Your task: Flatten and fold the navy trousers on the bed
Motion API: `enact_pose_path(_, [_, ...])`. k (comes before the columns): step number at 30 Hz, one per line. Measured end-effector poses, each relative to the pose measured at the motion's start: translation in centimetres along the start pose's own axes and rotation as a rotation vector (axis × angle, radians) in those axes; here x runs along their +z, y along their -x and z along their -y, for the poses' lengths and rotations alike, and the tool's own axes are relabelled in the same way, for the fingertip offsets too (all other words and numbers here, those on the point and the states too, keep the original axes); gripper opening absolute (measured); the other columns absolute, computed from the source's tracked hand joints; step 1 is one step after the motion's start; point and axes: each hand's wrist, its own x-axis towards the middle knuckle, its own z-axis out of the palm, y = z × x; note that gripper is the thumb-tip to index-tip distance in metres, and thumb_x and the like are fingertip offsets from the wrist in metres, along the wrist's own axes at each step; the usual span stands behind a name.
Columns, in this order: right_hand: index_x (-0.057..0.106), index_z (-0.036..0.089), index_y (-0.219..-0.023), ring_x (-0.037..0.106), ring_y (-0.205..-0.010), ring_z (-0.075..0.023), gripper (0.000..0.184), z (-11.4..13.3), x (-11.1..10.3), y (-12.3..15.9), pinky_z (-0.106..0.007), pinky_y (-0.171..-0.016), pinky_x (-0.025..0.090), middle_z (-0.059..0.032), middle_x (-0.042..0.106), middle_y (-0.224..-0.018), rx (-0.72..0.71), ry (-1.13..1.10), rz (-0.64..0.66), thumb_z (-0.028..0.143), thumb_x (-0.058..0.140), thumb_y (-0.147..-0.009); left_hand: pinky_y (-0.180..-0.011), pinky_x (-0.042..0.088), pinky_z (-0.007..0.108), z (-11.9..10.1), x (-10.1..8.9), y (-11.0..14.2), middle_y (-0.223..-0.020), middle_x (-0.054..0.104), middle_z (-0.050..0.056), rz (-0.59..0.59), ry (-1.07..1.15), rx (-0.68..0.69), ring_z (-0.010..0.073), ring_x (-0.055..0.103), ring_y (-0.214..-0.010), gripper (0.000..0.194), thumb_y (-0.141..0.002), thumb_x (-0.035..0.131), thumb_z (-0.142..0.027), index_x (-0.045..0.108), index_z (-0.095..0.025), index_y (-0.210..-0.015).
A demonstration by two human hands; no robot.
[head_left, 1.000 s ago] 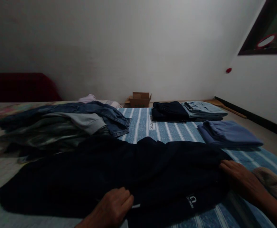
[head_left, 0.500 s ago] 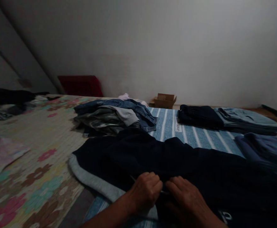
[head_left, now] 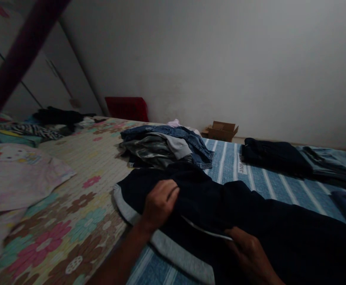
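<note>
Navy garment (head_left: 282, 221) found lying obliquely, right hand (head_left: 248, 251) nearer its long run

The garment lay spread on the striped cover (head_left: 267, 179), its left end reaching the edge of the floral cover (head_left: 86, 221). Its long axis ran from a grey band (head_left: 180, 253), at the left and near side, out to the right edge of the view, where the remainder was cut off. The governing relation was as follows: most of the cloth extended rightward from both hands, the right hand being nearer to that long run and the left hand (head_left: 160, 202) nearer to the banded end.

The right grip was narrow, its fingers closed on the cloth at the lower end of a white strip (head_left: 204, 230). The strip slanted between the hands, its upper end near the left one. The left grip was curled over the dark cloth; whether it pinched any fabric could not be told.

A loose pile of clothes (head_left: 161, 150) lay just behind the garment. Folded dark clothes (head_left: 275, 156) lay farther right.
</note>
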Motion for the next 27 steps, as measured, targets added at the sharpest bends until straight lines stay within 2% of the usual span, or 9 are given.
enact_pose_path(2, [0.061,0.023,-0.085,0.057,-0.062,-0.0131,0.026,0.3,-0.2,-0.1,-0.022,-0.056,0.042,-0.0001,0.059,-0.072,0.025,-0.060,-0.008,0.035,0.039,-0.092,-0.089,0.041,0.031,3.6,-1.3,-1.3,-0.097,0.065,0.006,-0.011,-0.086,-0.452,0.0204,0.058,-0.097,0.016,-0.082,0.047,-0.029,0.061,-0.022,-0.086])
enact_pose_path(5, [0.059,0.022,-0.077,0.055,-0.058,-0.0123,0.030,0.8,-0.6,-0.2,-0.021,-0.053,0.040,0.0008,0.056,-0.068,0.067,-0.106,0.009,0.039,0.039,-0.091,-0.079,0.045,0.033,8.1,-2.2,-2.2,-0.082,0.068,0.006,0.072,-0.083,-0.656,0.0240,0.062,-0.087,0.010,-0.069,0.055,-0.026,0.062,-0.021,-0.072])
enact_pose_path(7, [0.058,0.022,-0.074,0.055,-0.058,-0.0126,0.032,1.0,-0.7,-0.3,-0.021,-0.053,0.040,0.0009,0.055,-0.067,0.089,-0.124,0.009,0.041,0.039,-0.091,-0.075,0.045,0.031,9.8,-2.2,-2.3,-0.076,0.069,0.004,0.132,-0.026,-0.698,0.0233,0.063,-0.082,0.009,-0.064,0.057,-0.026,0.063,-0.021,-0.069])
enact_pose_path(9, [0.059,0.022,-0.074,0.055,-0.060,-0.0132,0.032,0.9,-0.7,-0.3,-0.022,-0.055,0.041,0.0006,0.056,-0.067,0.105,-0.138,-0.002,0.042,0.039,-0.091,-0.073,0.045,0.029,10.5,-2.0,-2.3,-0.076,0.069,0.003,0.181,0.047,-0.721,0.0220,0.063,-0.081,0.014,-0.063,0.057,-0.030,0.065,-0.020,-0.070])
enact_pose_path(13, [0.061,0.022,-0.075,0.055,-0.062,-0.0139,0.033,0.5,-0.6,-0.3,-0.022,-0.056,0.042,0.0000,0.057,-0.069,0.139,-0.179,-0.008,0.043,0.041,-0.090,-0.061,0.042,0.027,10.6,-1.4,-2.6,-0.061,0.063,0.000,0.280,0.174,-0.739,0.0193,0.059,-0.067,0.018,-0.057,0.062,-0.035,0.063,-0.018,-0.061])
enact_pose_path(16, [0.063,0.022,-0.075,0.054,-0.060,-0.0135,0.032,0.6,-0.8,-0.4,-0.021,-0.055,0.041,0.0007,0.057,-0.067,0.149,-0.211,-0.022,0.044,0.043,-0.089,-0.053,0.036,0.025,10.3,-1.0,-3.0,-0.051,0.054,-0.003,0.300,0.229,-0.748,0.0152,0.052,-0.056,0.015,-0.054,0.063,-0.032,0.058,-0.017,-0.054])
enact_pose_path(20, [0.062,0.022,-0.072,0.055,-0.059,-0.0137,0.034,0.7,-0.9,-0.4,-0.021,-0.053,0.041,0.0007,0.056,-0.065,0.157,-0.223,-0.033,0.044,0.044,-0.088,-0.052,0.036,0.023,9.9,-0.6,-3.5,-0.057,0.055,-0.003,0.270,0.307,-0.761,0.0127,0.050,-0.057,0.010,-0.057,0.058,-0.026,0.057,-0.018,-0.061])
enact_pose_path(24, [0.064,0.022,-0.076,0.057,-0.065,-0.0152,0.032,0.4,-0.8,-0.2,-0.022,-0.058,0.042,-0.0001,0.059,-0.071,0.166,-0.228,-0.026,0.043,0.044,-0.088,-0.055,0.042,0.024,9.7,-0.5,-3.8,-0.075,0.063,0.000,0.290,0.410,-0.794,0.0136,0.056,-0.063,0.027,-0.057,0.060,-0.028,0.059,-0.018,-0.082])
enact_pose_path(27, [0.066,0.022,-0.080,0.057,-0.066,-0.0156,0.031,0.2,-0.6,-0.1,-0.023,-0.059,0.043,-0.0002,0.060,-0.072,0.183,-0.245,-0.023,0.044,0.045,-0.089,-0.053,0.042,0.025,9.4,-0.3,-3.9,-0.065,0.062,0.000,0.341,0.445,-0.811,0.0146,0.056,-0.059,0.027,-0.053,0.064,-0.028,0.061,-0.016,-0.077])
